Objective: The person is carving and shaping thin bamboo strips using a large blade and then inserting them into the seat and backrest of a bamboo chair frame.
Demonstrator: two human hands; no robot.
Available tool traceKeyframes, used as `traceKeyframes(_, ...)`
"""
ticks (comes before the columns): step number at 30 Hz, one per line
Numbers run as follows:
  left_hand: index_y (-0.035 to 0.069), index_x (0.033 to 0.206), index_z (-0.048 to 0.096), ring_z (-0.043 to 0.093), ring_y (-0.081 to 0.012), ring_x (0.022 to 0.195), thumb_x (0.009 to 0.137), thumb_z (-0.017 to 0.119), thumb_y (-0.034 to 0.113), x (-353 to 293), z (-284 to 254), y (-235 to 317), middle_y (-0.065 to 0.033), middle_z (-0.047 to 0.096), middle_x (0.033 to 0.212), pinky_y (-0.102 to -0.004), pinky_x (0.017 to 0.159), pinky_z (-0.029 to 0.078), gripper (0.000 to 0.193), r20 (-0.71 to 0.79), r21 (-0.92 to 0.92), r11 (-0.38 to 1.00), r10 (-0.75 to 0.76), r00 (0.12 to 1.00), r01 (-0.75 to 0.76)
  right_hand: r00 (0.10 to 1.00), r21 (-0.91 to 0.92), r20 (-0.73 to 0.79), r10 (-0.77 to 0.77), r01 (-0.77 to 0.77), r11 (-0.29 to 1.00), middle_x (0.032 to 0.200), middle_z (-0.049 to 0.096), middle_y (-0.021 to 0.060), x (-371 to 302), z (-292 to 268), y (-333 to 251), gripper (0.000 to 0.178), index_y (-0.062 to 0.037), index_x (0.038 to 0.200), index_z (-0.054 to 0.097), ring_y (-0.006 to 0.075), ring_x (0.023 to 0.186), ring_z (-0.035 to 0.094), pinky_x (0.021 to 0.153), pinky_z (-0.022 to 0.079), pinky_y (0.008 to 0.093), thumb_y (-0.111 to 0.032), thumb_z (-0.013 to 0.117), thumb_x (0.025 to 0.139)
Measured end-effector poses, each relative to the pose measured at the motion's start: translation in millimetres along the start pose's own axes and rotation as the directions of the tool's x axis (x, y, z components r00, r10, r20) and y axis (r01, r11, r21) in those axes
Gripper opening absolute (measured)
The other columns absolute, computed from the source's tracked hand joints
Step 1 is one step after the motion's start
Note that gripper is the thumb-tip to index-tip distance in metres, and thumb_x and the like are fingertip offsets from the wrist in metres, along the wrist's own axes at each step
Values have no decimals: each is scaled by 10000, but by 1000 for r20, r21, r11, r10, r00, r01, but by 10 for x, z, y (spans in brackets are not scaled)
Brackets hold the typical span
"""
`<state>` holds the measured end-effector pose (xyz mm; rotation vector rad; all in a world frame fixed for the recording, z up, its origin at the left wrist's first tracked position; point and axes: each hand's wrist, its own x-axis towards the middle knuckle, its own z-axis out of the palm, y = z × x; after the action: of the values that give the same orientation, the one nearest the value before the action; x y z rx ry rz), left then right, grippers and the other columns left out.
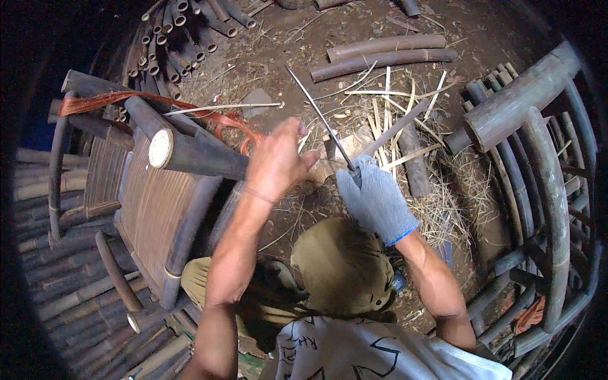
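My right hand (378, 199), in a grey knit glove with a blue cuff, is closed round the handle of a long, thin-bladed knife (321, 115). Its narrow blade slants up and to the left. Left of the knife, my bare left hand (273, 161) is raised, thumb and forefinger apart; its other fingers are partly hidden and no held thing shows. Below the blade a pale wooden block (339, 144) stands on the ground. Split bamboo strips (387, 120) lie scattered just beyond my right hand.
To my left stands a bamboo chair (161, 209) with an orange-red band (107, 101) tied on. Bamboo tubes (171, 38) are piled at the far left; two curved bamboo pieces (386, 58) lie ahead. Another bamboo frame (551, 209) stands at right, beside thin shavings (443, 212).
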<state>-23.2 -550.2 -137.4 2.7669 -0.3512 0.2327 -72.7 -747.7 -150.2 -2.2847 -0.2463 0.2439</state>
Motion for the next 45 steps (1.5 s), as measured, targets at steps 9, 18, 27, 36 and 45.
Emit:
traceKeyframes(9,76,887,729,663,-277,999,1007,441,450,821,249,332,-123,712,931,-545,1142,279,487,63,86,903,417,907,-421,999,-2,-1,34,-34,999,789,641,305,120,284,113,371,25,867,573,504,793,638,688,513,569,-335,551,955)
traceKeyframes(18,108,1150,696,558,-246,1276,974,454,583,837,396,380,-114,688,1191,-561,1186,217,561,241,14,843,520,820,-538,997,-112,-24,72,-75,991,856,654,310,123,39,241,336,25,959,593,490,864,641,768,509,560,-310,574,928)
traceKeyframes(27,64,1411,489,407,-379,1374,898,560,608,762,431,99,-157,446,1484,-553,1162,265,752,-142,156,901,427,893,-406,994,-289,-32,109,-113,951,873,682,259,-6,-213,319,396,-4,1034,612,447,864,669,782,527,533,-382,552,929)
traceKeyframes(36,-24,889,709,719,-300,766,853,664,117,-991,565,-1037,-198,726,848,-414,689,570,151,817,131,956,-253,518,261,964,-19,-122,238,-242,970,990,669,255,-502,318,1153,319,-8,1008,633,438,969,633,856,500,495,-291,594,866)
traceKeyframes(45,15,1185,636,584,-77,701,1044,515,209,-1175,-347,-65,-14,681,891,-233,578,470,269,473,-795,241,-326,818,556,852,-148,-436,-289,248,957,983,667,194,-215,-19,249,375,-81,1155,578,425,903,648,776,525,488,-280,657,847)
